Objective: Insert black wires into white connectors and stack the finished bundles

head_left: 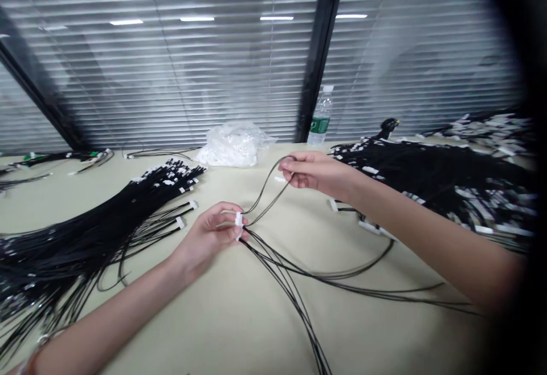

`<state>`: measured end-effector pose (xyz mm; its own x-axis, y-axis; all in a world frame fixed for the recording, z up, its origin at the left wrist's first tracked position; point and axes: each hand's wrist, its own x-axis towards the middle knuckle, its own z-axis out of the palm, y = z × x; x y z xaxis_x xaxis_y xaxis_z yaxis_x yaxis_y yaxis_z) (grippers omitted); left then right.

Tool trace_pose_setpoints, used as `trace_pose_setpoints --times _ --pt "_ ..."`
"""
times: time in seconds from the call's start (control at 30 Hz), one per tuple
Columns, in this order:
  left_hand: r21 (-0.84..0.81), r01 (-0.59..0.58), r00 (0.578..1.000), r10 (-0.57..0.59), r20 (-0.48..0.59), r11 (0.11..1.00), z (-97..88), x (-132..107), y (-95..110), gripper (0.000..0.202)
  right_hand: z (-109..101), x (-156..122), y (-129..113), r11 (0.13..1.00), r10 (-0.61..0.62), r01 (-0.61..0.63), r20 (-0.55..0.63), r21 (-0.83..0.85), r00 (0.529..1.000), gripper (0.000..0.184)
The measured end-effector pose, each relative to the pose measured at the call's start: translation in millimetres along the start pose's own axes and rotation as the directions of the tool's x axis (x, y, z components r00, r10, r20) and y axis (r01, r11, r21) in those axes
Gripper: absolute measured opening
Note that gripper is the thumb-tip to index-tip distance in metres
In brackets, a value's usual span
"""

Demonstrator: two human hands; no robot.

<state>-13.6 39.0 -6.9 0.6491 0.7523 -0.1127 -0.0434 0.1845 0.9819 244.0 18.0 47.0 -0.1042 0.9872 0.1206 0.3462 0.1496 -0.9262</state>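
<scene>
The left hand pinches a white connector near centre; the right hand, towards one-to-two o'clock from it, grasps thin black wires. A steady connector and slack clear of the loose wires towards four-to-five o'clock should limit tangling.

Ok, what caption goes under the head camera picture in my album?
Left hand pinching a white connector, right hand holding some of its dark wires, with black cable piles on both sides.
</scene>
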Motion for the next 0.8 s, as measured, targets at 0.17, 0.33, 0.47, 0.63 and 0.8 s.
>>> trace_pose_setpoints --times 0.17,0.33,0.47,0.63,0.8 --pt "-0.026 0.089 0.994 -0.087 0.066 0.996 -0.8 0.8 2.0 0.028 3.8 -2.6 -3.5 0.95 -0.023 0.051 -0.094 0.307 0.995 0.022" --pt "0.078 -0.094 0.987 0.083 0.14 0.993 0.5 2.1 0.9 0.023 8.0 0.7 4.1 0.89 -0.035 0.095 -0.139 0.446 0.99 0.019" --pt "0.189 -0.199 0.971 0.167 0.17 0.962 0.6 4.1 -2.7 0.017 12.7 5.4 7.6 0.873 -0.047 0.099 -0.119 0.477 0.992 0.019" --pt "0.247 -0.252 0.961 0.212 0.176 0.936 3.2 5.3 -8.7 0.014 18.2 16.9 9.0 0.877 -0.081 0.126 -0.115 0.464 0.99 0.018" --pt "0.289 -0.278 0.957 0.237 0.17 0.916 3.9 5.7 -13.1 0.013 36.6 47.2 22.4 0.903 -0.097 0.135 -0.111 0.408 0.989 0.016"
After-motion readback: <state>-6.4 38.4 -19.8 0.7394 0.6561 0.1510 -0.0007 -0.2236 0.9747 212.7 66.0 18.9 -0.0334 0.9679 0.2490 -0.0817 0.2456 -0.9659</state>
